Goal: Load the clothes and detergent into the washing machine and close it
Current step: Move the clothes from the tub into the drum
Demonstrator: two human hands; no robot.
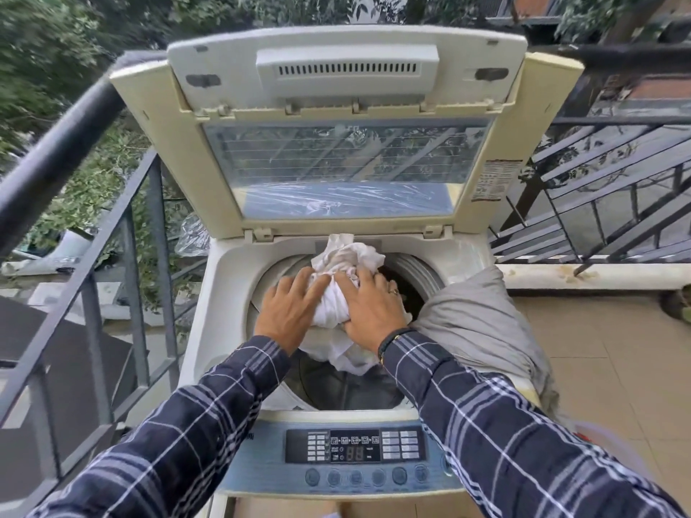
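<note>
A cream top-loading washing machine [232, 293] stands in front of me with its lid [347, 143] raised upright. Over the open drum [347, 386] I hold a bunched white cloth [344, 263]. My left hand [291, 312] presses its left side and my right hand [374, 308] grips its right side, both above the drum mouth. Part of the cloth hangs down into the drum. A grey garment [475, 323] lies draped over the machine's right rim. No detergent is in view.
The control panel [355, 450] faces me at the machine's front edge. A dark metal railing [93, 226] runs along the left and another railing [605, 188] behind right. Tiled balcony floor [605, 368] lies to the right. Crumpled clear plastic [192, 233] sits behind left.
</note>
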